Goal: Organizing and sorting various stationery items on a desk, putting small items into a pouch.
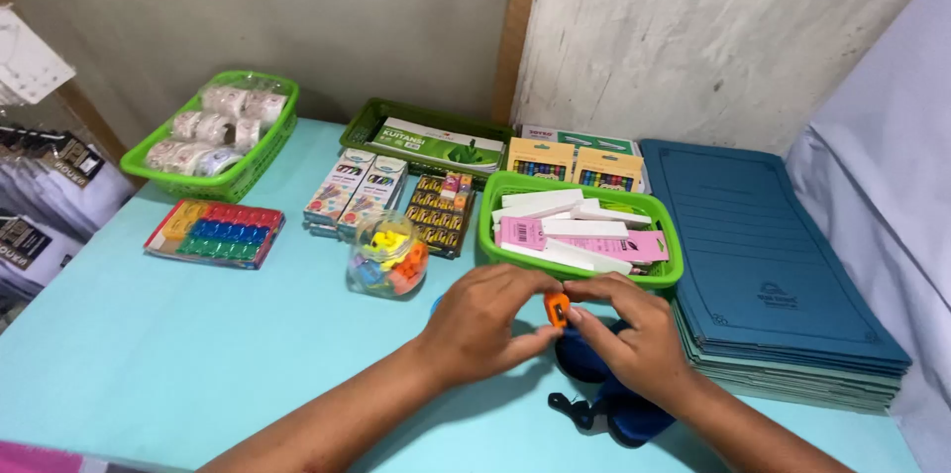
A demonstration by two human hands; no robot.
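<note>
Two hands are on one tiny thing here: the left hand (pixel 482 324) and right hand (pixel 634 334) both pinch a small orange sharpener (pixel 558 308) between curled fingertips, held just above the light blue table (pixel 149 334), in front of the green basket (pixel 578 275). Both hands are mostly closed around it, thumbs and forefingers doing the gripping.

Looks like hard plastic to me, so light, stiff and probably a bit slick. Best grabbed by the flat sides with fingertips, not squeezed hard.

Right under the right hand lies a dark blue pouch (pixel 619 404) with a black strap, soft and floppy by the look of it. The green basket holds white and pink eraser boxes (pixel 575 230). Left of the hands sits a clear jar (pixel 387 255) of colourful small bits, further off a tray of coloured sharpeners (pixel 216 233) and a basket of tape rolls (pixel 213 131). A stack of blue folders (pixel 763 255) sits at the right.
</note>
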